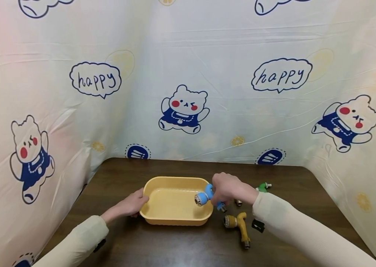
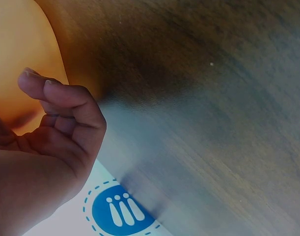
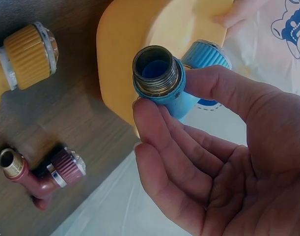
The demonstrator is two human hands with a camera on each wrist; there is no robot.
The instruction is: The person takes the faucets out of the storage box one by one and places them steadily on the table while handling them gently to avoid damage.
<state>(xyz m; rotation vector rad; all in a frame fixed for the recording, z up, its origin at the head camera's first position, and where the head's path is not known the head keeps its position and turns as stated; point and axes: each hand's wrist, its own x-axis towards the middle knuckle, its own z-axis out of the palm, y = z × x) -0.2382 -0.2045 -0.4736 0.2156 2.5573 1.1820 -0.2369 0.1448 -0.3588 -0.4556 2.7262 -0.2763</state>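
Note:
My left hand (image 1: 131, 204) grips the left rim of a yellow plastic basin (image 1: 174, 222), thumb on the rim and fingers bent beneath it. In the left wrist view, curled fingers (image 2: 76, 105) show beside the basin's wall (image 2: 22, 39). Above the basin's right end, my right hand (image 1: 226, 187) pinches a blue tap-like pipe fitting (image 1: 202, 198). Its threaded metal end (image 3: 157, 73) faces the right wrist camera, held between thumb and fingertips. A ribbed blue collar (image 3: 207, 54) shows behind the thumb.
Right of the basin, a yellow fitting (image 1: 241, 222) lies on the dark wooden table (image 1: 161, 246). A green fitting (image 1: 262, 186) lies farther back, partly hidden by the right arm. A maroon fitting (image 3: 41, 182) appears in the right wrist view. Printed cloth (image 1: 188, 55) surrounds the table.

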